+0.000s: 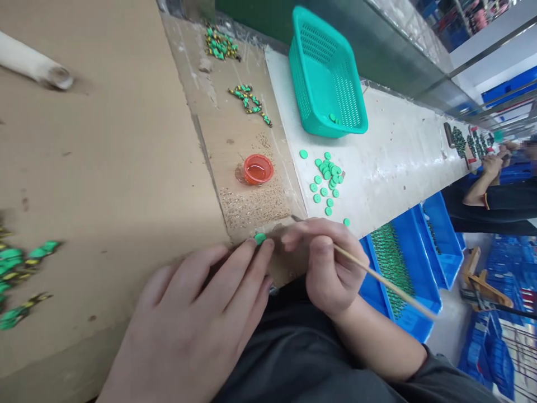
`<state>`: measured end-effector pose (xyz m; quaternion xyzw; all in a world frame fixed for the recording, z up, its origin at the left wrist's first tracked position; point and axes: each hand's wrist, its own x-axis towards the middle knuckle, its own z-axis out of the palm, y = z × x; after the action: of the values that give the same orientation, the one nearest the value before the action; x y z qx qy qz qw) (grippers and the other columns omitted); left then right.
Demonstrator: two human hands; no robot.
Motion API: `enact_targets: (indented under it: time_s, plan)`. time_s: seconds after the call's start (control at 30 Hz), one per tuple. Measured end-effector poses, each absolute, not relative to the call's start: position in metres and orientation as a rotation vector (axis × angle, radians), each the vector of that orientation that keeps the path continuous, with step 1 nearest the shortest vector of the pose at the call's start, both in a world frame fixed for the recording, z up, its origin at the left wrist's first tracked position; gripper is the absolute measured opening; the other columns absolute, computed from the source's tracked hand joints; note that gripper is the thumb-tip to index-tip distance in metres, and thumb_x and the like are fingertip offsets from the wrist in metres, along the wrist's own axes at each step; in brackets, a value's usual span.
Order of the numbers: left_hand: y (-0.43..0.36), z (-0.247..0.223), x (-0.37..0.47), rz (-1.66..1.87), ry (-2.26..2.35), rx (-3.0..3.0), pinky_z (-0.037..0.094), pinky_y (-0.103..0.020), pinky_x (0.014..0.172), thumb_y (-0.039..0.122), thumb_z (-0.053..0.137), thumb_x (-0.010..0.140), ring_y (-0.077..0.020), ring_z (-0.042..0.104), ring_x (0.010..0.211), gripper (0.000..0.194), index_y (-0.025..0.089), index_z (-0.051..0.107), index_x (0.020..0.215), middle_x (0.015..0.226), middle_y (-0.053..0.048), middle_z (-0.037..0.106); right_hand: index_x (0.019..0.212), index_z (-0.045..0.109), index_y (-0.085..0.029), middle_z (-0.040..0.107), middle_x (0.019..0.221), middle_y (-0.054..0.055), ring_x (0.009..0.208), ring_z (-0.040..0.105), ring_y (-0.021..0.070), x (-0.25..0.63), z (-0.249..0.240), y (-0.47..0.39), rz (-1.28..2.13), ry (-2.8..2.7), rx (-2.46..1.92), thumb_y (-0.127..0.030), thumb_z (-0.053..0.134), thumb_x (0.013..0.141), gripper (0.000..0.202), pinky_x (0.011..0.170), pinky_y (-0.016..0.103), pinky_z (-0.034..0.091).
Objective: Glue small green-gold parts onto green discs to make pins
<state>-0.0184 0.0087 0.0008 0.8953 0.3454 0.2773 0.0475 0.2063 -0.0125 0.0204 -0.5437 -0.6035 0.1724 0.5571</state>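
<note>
Where your tabletop (138, 112) starts at far left, a white tube (29, 59) lies near the top edge, with green, black and yellow pieces (10, 260) below it, partly out of frame. Next, your left hand (205, 319): fingers bunched, fingertips touching the green disc (260, 238). Can't tell whether that grip pinches it or just holds it down; thumb mostly hidden. Beyond, more pieces sit as a heap (220, 45) and a loose string (250, 103); nearer you, a red cup (258, 170) of liquid, speckles (251, 207) around it. Your right hand (331, 266) has its grip closed on a thin stick (386, 282), dark tip just beside the disc, apart from it. Past that hand, loose discs (329, 170) lie below a teal basket (329, 84) holding a few more. Far right: blue bins (423, 274), then a co-worker (503, 193) at the tabletop.
</note>
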Motion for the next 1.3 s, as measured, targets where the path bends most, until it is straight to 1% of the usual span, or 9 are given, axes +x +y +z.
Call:
enact_targets:
  time_s: [0.1, 0.4, 0.53, 0.7, 0.8, 0.9, 1.0, 1.17, 1.3]
  plan:
    - [0.014, 0.01, -0.013, 0.856, 1.011, 2.788, 0.054, -0.053, 0.087, 0.025, 0.063, 0.12, -0.0344, 0.077, 0.11, 0.037, 0.013, 0.081, 0.149, 0.134, -0.013, 0.089, 0.13, 0.086, -0.027, 0.094, 0.115, 0.006, 0.107, 0.092, 0.0218, 0.218, 0.029, -0.013, 0.429, -1.586, -1.287, -0.024, 0.064, 0.126, 0.022, 0.099, 0.04, 0.078]
    - [0.03, 0.019, -0.018, 0.834, 0.869, 2.679, 0.058, -0.048, 0.094, 0.026, 0.066, 0.121, -0.0309, 0.076, 0.116, 0.026, 0.02, 0.084, 0.139, 0.133, -0.01, 0.09, 0.127, 0.077, -0.025, 0.093, 0.123, 0.008, 0.115, 0.088, 0.0237, 0.233, 0.02, 0.004, 0.454, -1.994, -1.161, -0.006, 0.066, 0.111, 0.028, 0.107, 0.043, 0.071]
    - [0.021, 0.028, -0.019, 0.748, 0.885, 2.628, 0.065, -0.049, 0.104, 0.024, 0.069, 0.118, -0.0316, 0.077, 0.124, 0.029, 0.021, 0.085, 0.142, 0.142, -0.014, 0.086, 0.124, 0.078, -0.025, 0.093, 0.117, 0.008, 0.108, 0.088, 0.0256, 0.231, 0.027, 0.002, 0.505, -2.04, -1.171, -0.006, 0.065, 0.111, 0.027, 0.1, 0.043, 0.072]
    - [0.006, 0.038, -0.028, 0.575, 0.995, 2.643, 0.068, -0.039, 0.107, 0.031, 0.076, 0.116, -0.0232, 0.078, 0.123, 0.033, 0.028, 0.082, 0.148, 0.138, -0.007, 0.086, 0.115, 0.078, -0.028, 0.09, 0.104, 0.007, 0.096, 0.088, 0.0282, 0.23, 0.025, 0.003, 0.474, -2.046, -1.194, -0.012, 0.069, 0.112, 0.019, 0.085, 0.042, 0.073]
    - [0.021, 0.056, -0.065, 0.542, 1.19, 2.555, 0.066, -0.035, 0.106, 0.033, 0.069, 0.117, -0.019, 0.08, 0.116, 0.025, 0.032, 0.086, 0.136, 0.126, -0.004, 0.088, 0.116, 0.077, -0.029, 0.09, 0.103, 0.006, 0.093, 0.089, 0.0293, 0.226, 0.022, 0.0, 0.431, -2.025, -1.148, -0.016, 0.07, 0.114, 0.015, 0.082, 0.043, 0.074]
    - [0.061, 0.08, -0.132, 0.553, 1.778, 2.314, 0.065, -0.044, 0.108, 0.034, 0.051, 0.122, -0.0259, 0.079, 0.115, 0.036, 0.021, 0.084, 0.124, 0.122, -0.014, 0.086, 0.121, 0.076, -0.029, 0.092, 0.11, 0.007, 0.097, 0.093, 0.0299, 0.224, 0.021, -0.007, 0.368, -1.943, -1.145, -0.017, 0.072, 0.115, 0.014, 0.084, 0.044, 0.077]
    - [0.109, 0.097, -0.19, 0.394, 2.172, 2.052, 0.064, -0.047, 0.105, 0.049, 0.073, 0.116, -0.0268, 0.077, 0.11, 0.032, 0.019, 0.081, 0.121, 0.119, -0.011, 0.083, 0.121, 0.076, -0.03, 0.093, 0.113, 0.007, 0.1, 0.095, 0.0294, 0.225, 0.021, -0.014, 0.324, -1.877, -1.161, -0.018, 0.072, 0.116, 0.014, 0.087, 0.042, 0.079]
    - [0.14, 0.1, -0.215, 0.135, 2.31, 1.858, 0.066, -0.044, 0.101, 0.059, 0.084, 0.111, -0.0217, 0.074, 0.096, 0.041, 0.02, 0.077, 0.101, 0.098, -0.003, 0.078, 0.12, 0.077, -0.03, 0.094, 0.111, 0.006, 0.098, 0.096, 0.0283, 0.232, 0.023, -0.017, 0.346, -1.868, -1.13, -0.016, 0.072, 0.115, 0.015, 0.091, 0.042, 0.08]
    - [0.125, 0.109, -0.191, 0.232, 2.232, 1.912, 0.062, -0.041, 0.089, 0.054, 0.067, 0.109, -0.0265, 0.076, 0.091, 0.039, 0.023, 0.074, 0.087, 0.091, -0.006, 0.077, 0.119, 0.079, -0.029, 0.094, 0.108, 0.006, 0.095, 0.094, 0.0271, 0.236, 0.033, -0.017, 0.32, -1.816, -1.147, -0.012, 0.074, 0.113, 0.018, 0.088, 0.041, 0.079]
